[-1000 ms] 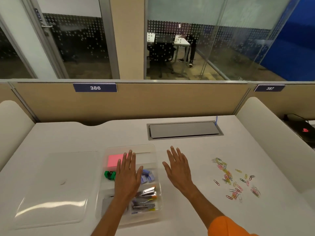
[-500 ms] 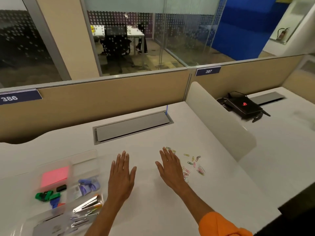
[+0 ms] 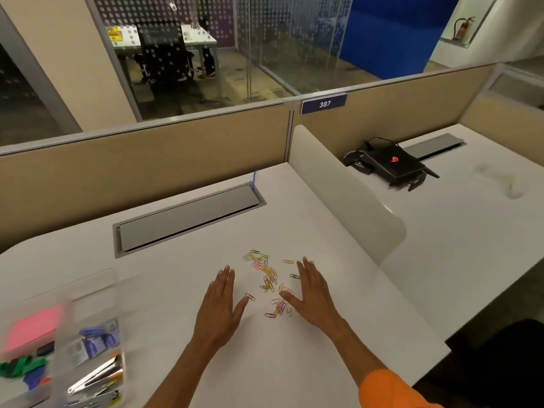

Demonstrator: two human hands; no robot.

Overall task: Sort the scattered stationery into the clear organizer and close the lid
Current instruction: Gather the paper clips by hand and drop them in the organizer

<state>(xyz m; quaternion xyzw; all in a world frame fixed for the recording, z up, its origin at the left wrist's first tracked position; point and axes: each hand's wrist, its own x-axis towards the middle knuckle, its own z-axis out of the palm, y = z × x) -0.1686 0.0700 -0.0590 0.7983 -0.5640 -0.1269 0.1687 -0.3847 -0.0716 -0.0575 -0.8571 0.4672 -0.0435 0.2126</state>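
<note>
Coloured paper clips (image 3: 269, 282) lie scattered on the white desk (image 3: 338, 231) between 2 flat hands. Left hand (image 3: 220, 307) and right hand (image 3: 313, 295) hold nothing, fingers straight.

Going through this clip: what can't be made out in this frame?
Clear organizer: head view, motion-blurred, cut off by the left and bottom edges; contents smeared.
Lid: outside the frame.
Paper clips: too small to count; some may hide under the right hand.
Left hand: contact with the desk unclear.
</note>
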